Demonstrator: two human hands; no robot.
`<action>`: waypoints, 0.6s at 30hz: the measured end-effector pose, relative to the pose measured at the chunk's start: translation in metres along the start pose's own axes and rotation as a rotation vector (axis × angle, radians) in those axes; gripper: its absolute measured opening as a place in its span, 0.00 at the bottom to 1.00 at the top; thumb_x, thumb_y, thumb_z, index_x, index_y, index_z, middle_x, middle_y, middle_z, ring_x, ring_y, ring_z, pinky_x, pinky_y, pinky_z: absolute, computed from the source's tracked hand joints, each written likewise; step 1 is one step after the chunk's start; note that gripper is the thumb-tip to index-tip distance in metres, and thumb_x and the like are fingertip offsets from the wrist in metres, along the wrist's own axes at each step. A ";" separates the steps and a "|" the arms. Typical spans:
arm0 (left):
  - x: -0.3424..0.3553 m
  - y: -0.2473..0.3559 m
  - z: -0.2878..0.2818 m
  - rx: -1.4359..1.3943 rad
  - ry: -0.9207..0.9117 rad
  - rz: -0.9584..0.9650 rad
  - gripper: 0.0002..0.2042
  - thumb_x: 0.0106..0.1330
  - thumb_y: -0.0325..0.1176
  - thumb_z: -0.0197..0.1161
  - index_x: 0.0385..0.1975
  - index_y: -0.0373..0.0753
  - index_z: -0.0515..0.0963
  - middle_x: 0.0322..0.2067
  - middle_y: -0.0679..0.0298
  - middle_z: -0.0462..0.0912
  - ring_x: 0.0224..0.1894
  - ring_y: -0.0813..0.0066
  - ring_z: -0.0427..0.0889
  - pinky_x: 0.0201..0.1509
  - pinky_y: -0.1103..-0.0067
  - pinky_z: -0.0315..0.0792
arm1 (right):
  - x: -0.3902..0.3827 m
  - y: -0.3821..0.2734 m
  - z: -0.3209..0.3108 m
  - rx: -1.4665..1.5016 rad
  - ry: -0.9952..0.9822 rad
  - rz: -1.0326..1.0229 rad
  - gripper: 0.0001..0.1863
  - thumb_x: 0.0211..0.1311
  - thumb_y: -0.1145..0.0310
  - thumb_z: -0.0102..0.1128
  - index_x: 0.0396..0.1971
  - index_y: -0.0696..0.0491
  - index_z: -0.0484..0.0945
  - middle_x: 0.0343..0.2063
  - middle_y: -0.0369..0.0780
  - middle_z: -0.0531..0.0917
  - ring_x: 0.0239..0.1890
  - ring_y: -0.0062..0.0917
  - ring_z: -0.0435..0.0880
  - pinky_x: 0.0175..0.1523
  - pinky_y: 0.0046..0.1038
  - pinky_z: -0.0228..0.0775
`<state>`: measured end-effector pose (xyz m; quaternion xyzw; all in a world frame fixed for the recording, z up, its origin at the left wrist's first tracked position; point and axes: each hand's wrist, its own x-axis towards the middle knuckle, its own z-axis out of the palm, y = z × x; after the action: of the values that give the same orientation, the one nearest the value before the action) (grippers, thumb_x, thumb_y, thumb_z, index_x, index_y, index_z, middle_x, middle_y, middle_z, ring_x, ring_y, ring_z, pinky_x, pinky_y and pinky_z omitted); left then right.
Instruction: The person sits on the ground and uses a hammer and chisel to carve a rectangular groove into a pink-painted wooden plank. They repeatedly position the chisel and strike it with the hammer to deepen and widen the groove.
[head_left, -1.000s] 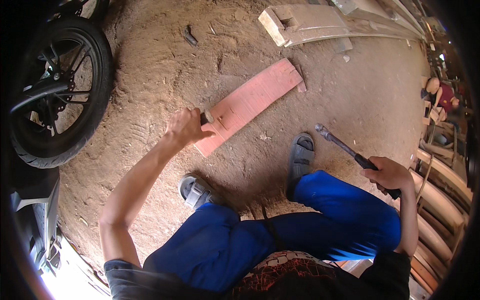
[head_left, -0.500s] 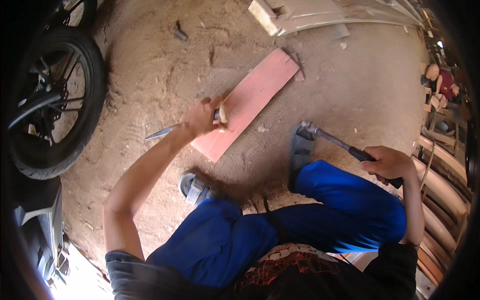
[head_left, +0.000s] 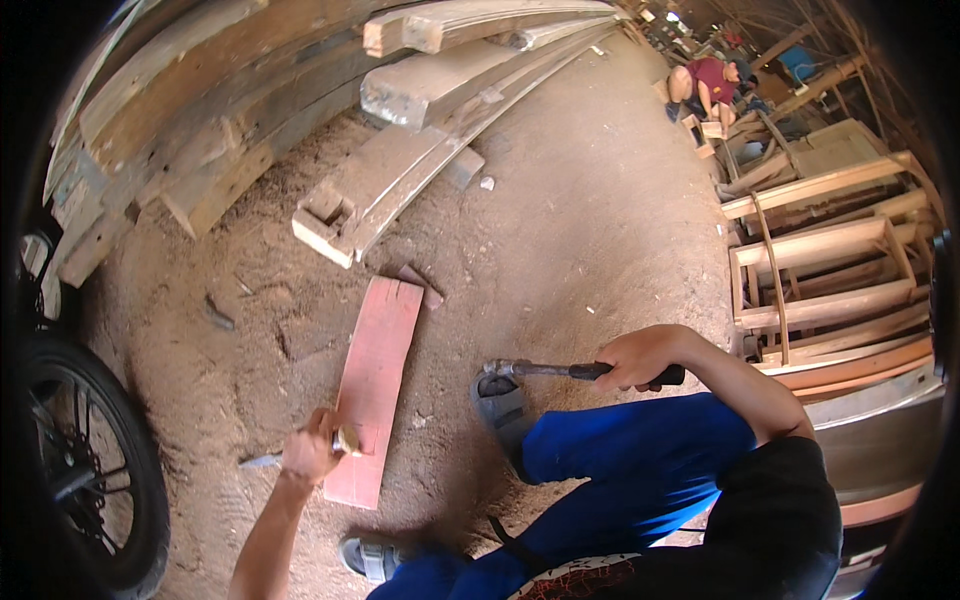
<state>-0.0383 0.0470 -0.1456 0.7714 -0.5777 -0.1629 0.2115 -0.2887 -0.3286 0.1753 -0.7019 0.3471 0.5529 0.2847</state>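
A chisel (head_left: 347, 441) is gripped in my closed left hand (head_left: 312, 446). Its pale wooden handle end shows by my thumb, and its metal blade sticks out on the other side of the hand. The hand is over the left edge of a reddish plank (head_left: 376, 365) lying on the ground; whether it touches the wood I cannot tell. My right hand (head_left: 640, 358) is wrapped round the dark grip of a hammer (head_left: 540, 369). The hammer's metal head points left, above my sandalled right foot (head_left: 503, 408), apart from the plank.
Long timber beams (head_left: 420, 85) lie stacked beyond the plank. At left is a motorcycle wheel (head_left: 95, 475). Wooden frames (head_left: 830, 270) are piled at right, and another person (head_left: 712, 82) crouches farther back. A small wood offcut (head_left: 425, 288) touches the plank's far end.
The view has swung up and to the right, showing more beams and frames. My left hand still holds the chisel; the hammer has turned from slanting to nearly level.
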 end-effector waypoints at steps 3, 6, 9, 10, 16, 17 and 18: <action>0.000 0.000 -0.004 0.016 0.061 0.073 0.27 0.46 0.36 0.78 0.45 0.40 0.73 0.45 0.58 0.81 0.30 0.55 0.88 0.30 0.67 0.84 | 0.002 0.002 0.003 0.006 -0.019 -0.034 0.25 0.70 0.52 0.50 0.22 0.59 0.73 0.17 0.40 0.78 0.18 0.28 0.81 0.25 0.32 0.75; 0.005 0.003 -0.015 0.023 0.073 0.126 0.26 0.45 0.36 0.78 0.44 0.40 0.73 0.45 0.58 0.81 0.29 0.56 0.87 0.30 0.68 0.84 | -0.004 -0.009 0.001 -0.102 0.010 -0.079 0.25 0.71 0.53 0.49 0.22 0.60 0.74 0.17 0.41 0.79 0.17 0.28 0.81 0.25 0.32 0.75; 0.006 -0.006 -0.018 -0.009 0.048 0.119 0.28 0.41 0.32 0.79 0.45 0.40 0.74 0.46 0.57 0.80 0.32 0.54 0.87 0.33 0.67 0.84 | -0.027 -0.055 -0.006 -0.121 -0.039 -0.001 0.22 0.73 0.52 0.50 0.33 0.60 0.72 0.18 0.40 0.78 0.18 0.25 0.82 0.23 0.30 0.74; 0.006 -0.006 -0.022 -0.017 0.004 0.092 0.29 0.40 0.30 0.79 0.45 0.40 0.74 0.47 0.56 0.80 0.33 0.53 0.87 0.35 0.66 0.85 | -0.035 -0.066 -0.008 -0.060 -0.044 -0.037 0.22 0.73 0.51 0.50 0.34 0.60 0.72 0.18 0.40 0.79 0.18 0.25 0.82 0.23 0.30 0.74; 0.016 0.003 -0.010 -0.103 -0.013 0.121 0.28 0.41 0.29 0.79 0.45 0.39 0.73 0.44 0.55 0.80 0.36 0.54 0.87 0.33 0.69 0.86 | -0.031 -0.098 0.004 0.196 -0.018 -0.457 0.25 0.71 0.46 0.55 0.33 0.58 0.72 0.18 0.44 0.78 0.23 0.33 0.84 0.28 0.35 0.71; 0.016 0.004 -0.010 -0.128 -0.015 0.082 0.26 0.42 0.29 0.78 0.43 0.39 0.74 0.42 0.56 0.80 0.36 0.55 0.86 0.34 0.68 0.85 | -0.032 -0.110 0.003 0.271 -0.053 -0.467 0.26 0.71 0.46 0.55 0.33 0.58 0.71 0.18 0.46 0.78 0.24 0.35 0.83 0.29 0.36 0.70; 0.015 0.004 -0.014 -0.151 -0.019 0.045 0.23 0.43 0.29 0.77 0.41 0.39 0.75 0.41 0.57 0.81 0.37 0.55 0.86 0.35 0.67 0.84 | -0.036 -0.124 0.000 0.349 -0.086 -0.476 0.26 0.71 0.46 0.56 0.33 0.59 0.71 0.19 0.48 0.78 0.25 0.37 0.82 0.30 0.38 0.69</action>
<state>-0.0309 0.0330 -0.1318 0.7385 -0.5829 -0.2085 0.2672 -0.1947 -0.2483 0.2128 -0.6800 0.2502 0.4316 0.5374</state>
